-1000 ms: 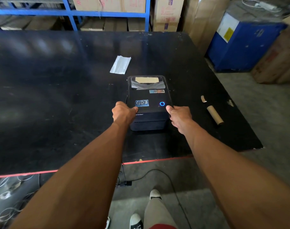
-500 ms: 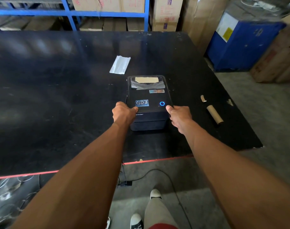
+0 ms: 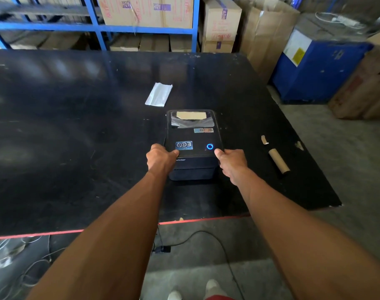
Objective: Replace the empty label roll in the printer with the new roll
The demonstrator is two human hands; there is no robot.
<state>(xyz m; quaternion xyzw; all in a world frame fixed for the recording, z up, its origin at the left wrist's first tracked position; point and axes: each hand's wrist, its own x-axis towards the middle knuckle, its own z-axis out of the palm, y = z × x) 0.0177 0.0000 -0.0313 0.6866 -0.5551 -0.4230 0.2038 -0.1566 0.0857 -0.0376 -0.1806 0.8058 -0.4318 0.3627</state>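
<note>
A black label printer (image 3: 194, 137) sits lid-closed on the black table (image 3: 76, 137), its blue power ring lit. A tan roll shows through the lid's clear window. My left hand (image 3: 159, 159) grips the printer's front left corner, thumb on top and fingers curled down the side. My right hand (image 3: 232, 162) grips the front right corner the same way. An empty brown cardboard core (image 3: 279, 161) lies on the table to the right of the printer, with a small paper scrap (image 3: 264, 140) beyond it.
A white folded wrapper (image 3: 158, 94) lies behind the printer. A cable (image 3: 206, 234) runs on the floor under the table's red front edge. Blue shelving with cartons (image 3: 145, 11) stands behind; a blue bin (image 3: 314, 68) and boxes stand at the right.
</note>
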